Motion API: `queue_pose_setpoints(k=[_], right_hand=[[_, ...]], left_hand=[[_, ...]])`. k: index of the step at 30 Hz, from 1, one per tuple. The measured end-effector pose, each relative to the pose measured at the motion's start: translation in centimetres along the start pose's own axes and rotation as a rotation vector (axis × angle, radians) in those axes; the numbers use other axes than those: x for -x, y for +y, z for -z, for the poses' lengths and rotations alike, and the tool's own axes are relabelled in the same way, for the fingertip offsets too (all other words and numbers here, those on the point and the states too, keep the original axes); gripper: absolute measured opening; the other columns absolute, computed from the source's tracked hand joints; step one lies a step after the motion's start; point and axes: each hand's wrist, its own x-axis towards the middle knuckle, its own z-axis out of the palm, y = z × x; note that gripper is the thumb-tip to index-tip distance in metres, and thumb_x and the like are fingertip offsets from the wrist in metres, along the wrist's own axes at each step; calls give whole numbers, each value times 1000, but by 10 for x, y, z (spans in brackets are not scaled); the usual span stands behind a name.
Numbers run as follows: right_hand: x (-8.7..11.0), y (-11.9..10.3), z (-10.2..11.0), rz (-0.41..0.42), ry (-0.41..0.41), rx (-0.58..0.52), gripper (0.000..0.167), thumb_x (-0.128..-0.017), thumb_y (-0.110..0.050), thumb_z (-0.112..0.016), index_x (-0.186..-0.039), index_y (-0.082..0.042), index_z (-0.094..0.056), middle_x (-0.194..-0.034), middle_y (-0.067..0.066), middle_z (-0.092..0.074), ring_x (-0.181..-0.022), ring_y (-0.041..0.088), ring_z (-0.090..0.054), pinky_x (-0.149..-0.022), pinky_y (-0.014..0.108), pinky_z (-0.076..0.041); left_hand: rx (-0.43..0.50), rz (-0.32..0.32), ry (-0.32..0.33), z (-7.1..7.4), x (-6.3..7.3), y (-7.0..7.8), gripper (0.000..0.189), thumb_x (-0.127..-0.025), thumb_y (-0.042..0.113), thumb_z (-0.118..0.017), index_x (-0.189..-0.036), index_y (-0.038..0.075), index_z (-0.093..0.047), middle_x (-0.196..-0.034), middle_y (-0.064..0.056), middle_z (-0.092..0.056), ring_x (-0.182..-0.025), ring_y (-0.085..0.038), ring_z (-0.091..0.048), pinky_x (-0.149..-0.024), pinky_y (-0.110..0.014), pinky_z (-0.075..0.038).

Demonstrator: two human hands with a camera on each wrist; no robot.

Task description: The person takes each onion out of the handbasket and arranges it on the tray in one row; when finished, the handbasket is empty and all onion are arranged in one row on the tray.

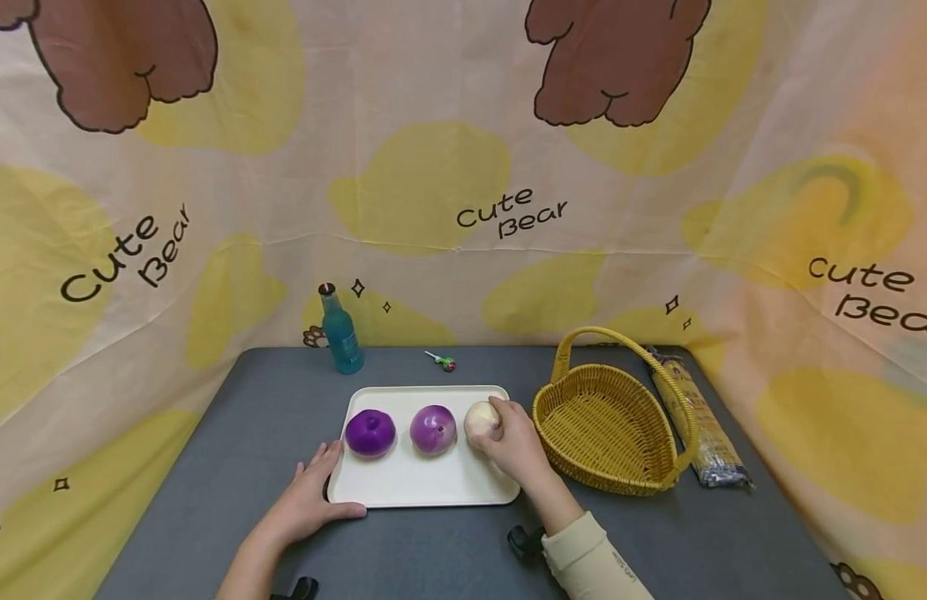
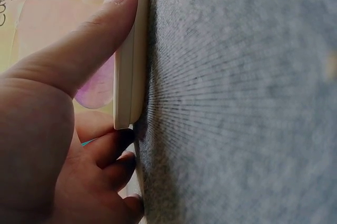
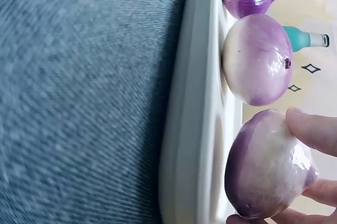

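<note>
A white tray [image 1: 426,492] lies on the table with three round onions in a row. The left one [image 1: 370,433] is deep purple, the middle one [image 1: 433,430] lighter purple. At the right end my right hand [image 1: 514,442] grips a pale onion [image 1: 480,421], white with purple on its lower side in the right wrist view [image 3: 266,166]. That onion is over the tray; whether it touches is unclear. My left hand [image 1: 306,497] holds the tray's near left corner, thumb along the front edge and fingers at the left side.
A yellow wicker basket [image 1: 612,417] with a tall handle stands right of the tray, close to my right hand. Beyond it lies a long plastic packet [image 1: 699,421]. A blue bottle [image 1: 342,333] and a small lollipop [image 1: 443,361] are behind the tray. A printed curtain [image 1: 418,183] hangs behind the table.
</note>
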Motion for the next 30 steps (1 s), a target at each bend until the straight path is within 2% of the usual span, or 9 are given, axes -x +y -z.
queue_pose_setpoints(k=[21, 30], right_hand=[[1, 1, -5, 14, -37, 107, 74, -83, -36, -83, -144, -6, -54, -139, 22, -57, -121, 39, -60, -101, 54, -51], [4, -2, -2, 15, -45, 101, 75, -84, -33, -83, -146, -6, -51, -144, 23, -53, -127, 42, -56, -105, 56, -48]], left_hand=[[2, -3, 1, 1, 0, 2, 126, -71, 55, -87, -158, -5, -20, -164, -28, -21, -153, -49, -7, -116, -74, 1], [-6, -20, 12, 1, 0, 1, 125, -71, 55, -87, -158, -6, -21, -163, -29, -23, -153, -50, -8, -116, -75, 0]])
